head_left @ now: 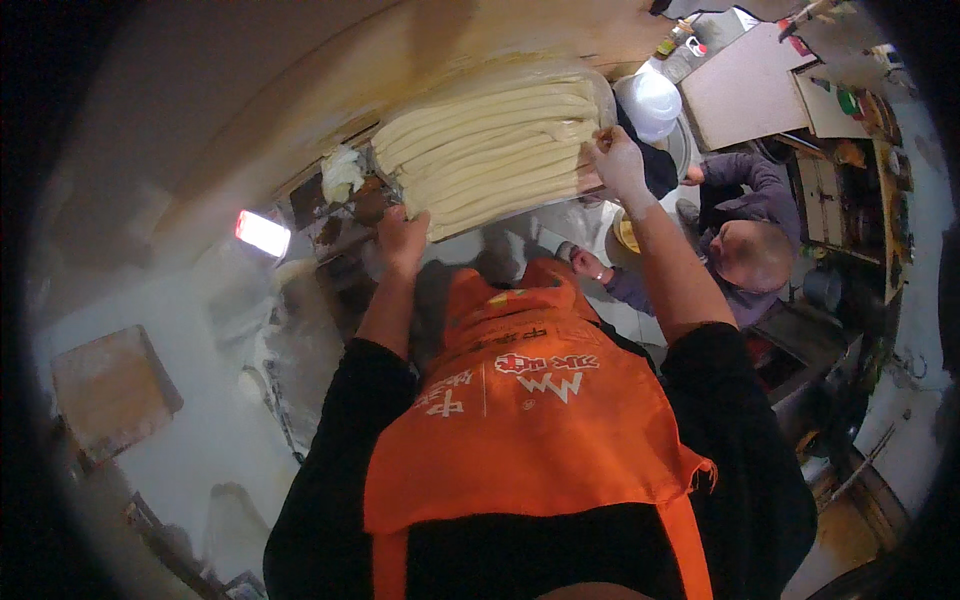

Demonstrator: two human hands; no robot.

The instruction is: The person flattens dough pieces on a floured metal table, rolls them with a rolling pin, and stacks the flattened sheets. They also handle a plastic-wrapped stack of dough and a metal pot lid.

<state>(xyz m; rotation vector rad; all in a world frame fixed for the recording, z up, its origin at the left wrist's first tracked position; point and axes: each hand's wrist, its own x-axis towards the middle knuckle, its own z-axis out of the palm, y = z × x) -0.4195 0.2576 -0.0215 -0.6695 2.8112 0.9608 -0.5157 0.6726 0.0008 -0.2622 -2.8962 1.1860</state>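
Observation:
Long pale dough strips (490,150) lie side by side across a tray-like surface in front of me. My right hand (620,165), whitened as if with flour, is at their right end, thumb and fingers pinched on the end of a dough strip. My left hand (402,240) is closed at the near left corner of the dough. Its fingertips are partly hidden, so I cannot tell whether they hold the dough or the edge under it.
A co-worker (750,240) is low at my right, one hand (590,265) close to my orange apron (530,420). A white tub (650,105) stands beyond my right hand. A lit screen (263,234) and crumpled white plastic (342,175) are at the left. Boards (740,85) lie far right.

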